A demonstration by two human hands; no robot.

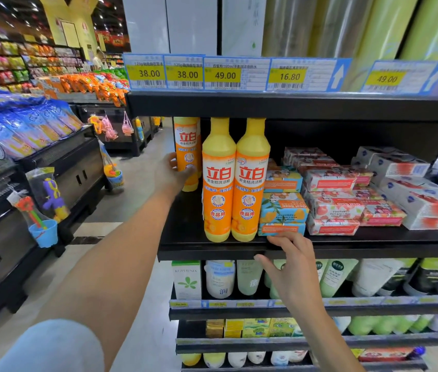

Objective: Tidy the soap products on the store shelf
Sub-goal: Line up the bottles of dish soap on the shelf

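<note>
Supermarket aisles glowed behind the black shelf [373, 241]. At that shelf's left end stood two front bottles [219, 181] of yellow dish soap. Behind them was the rear bottle [187, 146], its label gripped by the left hand [170, 174]. Soap boxes [283, 210] were stacked mid-shelf. The right hand [291, 269], fingers spread and empty, touched the shelf's front edge. I judged the rear bottle heavy, stiff and slick, best held round its middle.

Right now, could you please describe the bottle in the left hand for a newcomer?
Look at the black shelf below the yellow price tags. At its left end, the bottle stands further back than two front bottles. It is the leftmost, and the only one the left hand grips.
</note>
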